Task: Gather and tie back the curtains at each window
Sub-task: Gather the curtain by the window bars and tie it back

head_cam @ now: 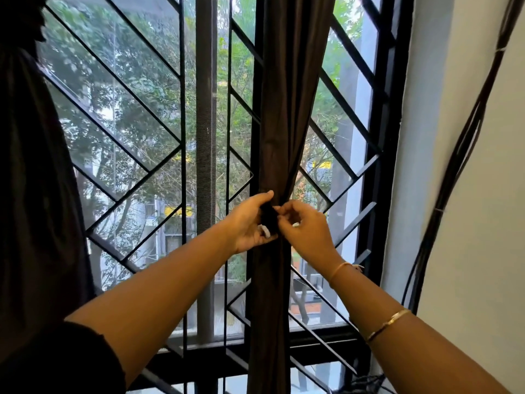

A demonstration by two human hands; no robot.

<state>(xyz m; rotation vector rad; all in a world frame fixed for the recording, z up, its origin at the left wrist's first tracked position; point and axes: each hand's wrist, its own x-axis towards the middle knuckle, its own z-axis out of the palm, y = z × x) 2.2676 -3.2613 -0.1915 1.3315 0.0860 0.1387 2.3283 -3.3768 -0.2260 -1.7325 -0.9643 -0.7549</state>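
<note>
Both hands close on one spot. The person's left hand (250,220) has its thumb over and its fingers curled under a dark tie (268,216), gripping it against the front of the brown curtain (287,123). The right hand (305,227) comes in from the curtain's right, fingertips pinched tight on the same tie, back of the hand facing the room. Whether the two hands touch at the tie or sit just apart, cannot tell. Small white bits show by the fingers of each hand, too small to identify.

The brown curtain is bunched into a narrow column, running top to bottom of view and tightest at hand height. It hangs in front of the black window grille (127,115) with its diagonal bars.

Well to the left of the curtain a second dark curtain (34,180) hangs at the edge of view. Between the two stands a grey upright mesh strip (206,123). Right of the curtain, past the window frame, is a white wall (468,251) with black cables (454,172) running down it.

A gold bangle (387,324) sits on the right forearm and a thin band (339,268) on the right wrist. A black sleeve (56,359) covers the left upper arm. Trees and buildings show through the glass behind the curtain.
</note>
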